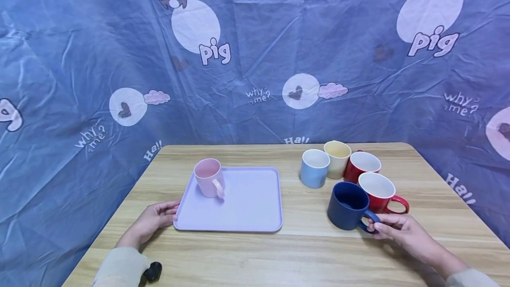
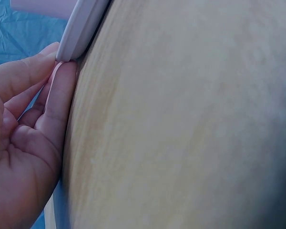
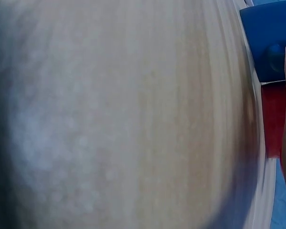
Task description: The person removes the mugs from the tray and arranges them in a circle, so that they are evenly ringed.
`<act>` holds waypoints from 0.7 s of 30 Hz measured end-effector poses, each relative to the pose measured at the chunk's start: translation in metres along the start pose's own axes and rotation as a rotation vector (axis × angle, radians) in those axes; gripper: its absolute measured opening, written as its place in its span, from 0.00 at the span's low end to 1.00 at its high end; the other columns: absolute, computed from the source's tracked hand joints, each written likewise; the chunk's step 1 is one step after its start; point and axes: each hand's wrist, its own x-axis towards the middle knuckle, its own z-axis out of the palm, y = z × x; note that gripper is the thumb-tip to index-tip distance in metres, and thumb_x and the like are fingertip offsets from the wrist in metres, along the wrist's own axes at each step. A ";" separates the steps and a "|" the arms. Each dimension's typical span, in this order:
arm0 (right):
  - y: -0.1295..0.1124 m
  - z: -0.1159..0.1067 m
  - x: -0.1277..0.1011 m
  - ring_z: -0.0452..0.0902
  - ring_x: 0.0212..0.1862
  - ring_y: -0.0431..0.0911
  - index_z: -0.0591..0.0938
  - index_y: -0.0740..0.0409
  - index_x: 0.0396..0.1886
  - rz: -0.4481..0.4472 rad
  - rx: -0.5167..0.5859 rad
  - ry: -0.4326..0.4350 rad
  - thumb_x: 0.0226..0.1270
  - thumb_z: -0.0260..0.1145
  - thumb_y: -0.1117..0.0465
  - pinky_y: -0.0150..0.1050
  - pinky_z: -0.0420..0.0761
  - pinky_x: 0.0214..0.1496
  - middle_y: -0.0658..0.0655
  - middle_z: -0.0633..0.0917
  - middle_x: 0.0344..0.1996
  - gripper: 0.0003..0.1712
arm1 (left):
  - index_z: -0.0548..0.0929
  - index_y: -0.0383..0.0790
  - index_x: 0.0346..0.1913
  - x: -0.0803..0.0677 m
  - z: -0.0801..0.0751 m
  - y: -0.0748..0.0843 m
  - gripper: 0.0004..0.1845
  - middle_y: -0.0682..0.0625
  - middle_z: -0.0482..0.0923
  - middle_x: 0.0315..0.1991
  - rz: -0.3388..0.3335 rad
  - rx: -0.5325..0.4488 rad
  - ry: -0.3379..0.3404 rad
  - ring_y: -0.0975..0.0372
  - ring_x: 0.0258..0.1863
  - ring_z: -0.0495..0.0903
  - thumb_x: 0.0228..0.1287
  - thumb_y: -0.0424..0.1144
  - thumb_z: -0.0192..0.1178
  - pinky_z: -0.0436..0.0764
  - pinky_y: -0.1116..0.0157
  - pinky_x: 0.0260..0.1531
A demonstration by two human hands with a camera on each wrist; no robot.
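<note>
My left hand (image 1: 153, 219) is at the left edge of a lilac tray (image 1: 251, 203), pinching its rim near the front corner; the left wrist view shows the thumb and a finger (image 2: 62, 93) on either side of that rim. A pink mug (image 1: 208, 178) stands upright at the tray's back left, handle toward the front right. On the right, my right hand (image 1: 404, 234) pinches the handle of a navy blue mug (image 1: 344, 209), which is upright. Whether its base touches the table cannot be told. Only part of that hand shows in the right wrist view.
Behind the navy mug cluster a red mug with a white inside (image 1: 378, 194), another red mug (image 1: 360, 167), a cream mug (image 1: 338, 158) and a light blue mug (image 1: 314, 169). A small black object (image 1: 153, 272) lies by the left sleeve. Blue printed cloth (image 1: 255, 56) hangs behind the wooden table (image 1: 255, 256).
</note>
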 end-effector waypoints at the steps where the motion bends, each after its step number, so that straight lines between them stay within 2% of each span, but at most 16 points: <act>1: -0.001 0.000 0.000 0.81 0.48 0.43 0.78 0.69 0.56 0.011 0.007 -0.002 0.69 0.45 0.81 0.40 0.82 0.47 0.59 0.85 0.45 0.22 | 0.61 0.14 0.62 0.000 0.000 0.000 0.31 0.27 0.71 0.56 0.001 -0.001 0.000 0.70 0.46 0.78 0.58 0.23 0.61 0.78 0.71 0.48; 3: -0.003 -0.001 0.000 0.80 0.50 0.44 0.77 0.68 0.58 0.041 0.020 -0.018 0.71 0.45 0.79 0.41 0.82 0.47 0.60 0.84 0.48 0.22 | 0.61 0.14 0.62 0.000 0.000 0.000 0.31 0.27 0.72 0.56 0.002 -0.001 -0.002 0.69 0.46 0.78 0.58 0.23 0.61 0.78 0.71 0.48; 9: -0.022 -0.006 0.003 0.77 0.54 0.45 0.77 0.52 0.62 0.213 0.008 -0.061 0.73 0.44 0.75 0.43 0.80 0.51 0.55 0.81 0.54 0.26 | 0.61 0.14 0.63 0.000 0.000 0.001 0.32 0.27 0.71 0.56 0.001 0.005 -0.007 0.69 0.47 0.78 0.58 0.24 0.62 0.78 0.71 0.48; 13: -0.040 -0.011 0.004 0.76 0.55 0.43 0.72 0.57 0.66 0.280 -0.098 -0.070 0.73 0.46 0.74 0.45 0.80 0.51 0.49 0.79 0.57 0.25 | 0.61 0.14 0.63 -0.001 -0.001 0.001 0.32 0.27 0.71 0.57 0.002 0.009 -0.006 0.69 0.47 0.78 0.58 0.24 0.62 0.78 0.71 0.48; 15: -0.050 -0.015 0.006 0.74 0.57 0.42 0.68 0.63 0.67 0.274 -0.152 -0.097 0.73 0.45 0.74 0.44 0.80 0.51 0.48 0.77 0.59 0.25 | 0.61 0.14 0.63 0.000 -0.001 0.001 0.32 0.27 0.71 0.57 0.003 0.011 -0.005 0.69 0.47 0.78 0.58 0.24 0.62 0.78 0.71 0.48; 18: -0.063 -0.021 0.012 0.72 0.59 0.43 0.62 0.70 0.69 0.239 -0.170 -0.162 0.73 0.42 0.76 0.44 0.80 0.51 0.53 0.76 0.61 0.25 | 0.61 0.14 0.63 0.000 0.000 0.001 0.32 0.27 0.71 0.56 0.004 0.014 0.001 0.68 0.47 0.78 0.58 0.24 0.62 0.78 0.71 0.48; 21: -0.075 -0.026 0.020 0.74 0.59 0.47 0.60 0.72 0.68 0.195 -0.188 -0.187 0.73 0.40 0.77 0.44 0.81 0.50 0.59 0.76 0.61 0.25 | 0.61 0.14 0.62 0.000 -0.001 0.000 0.32 0.27 0.72 0.56 0.004 0.011 0.004 0.69 0.46 0.78 0.58 0.24 0.62 0.78 0.71 0.48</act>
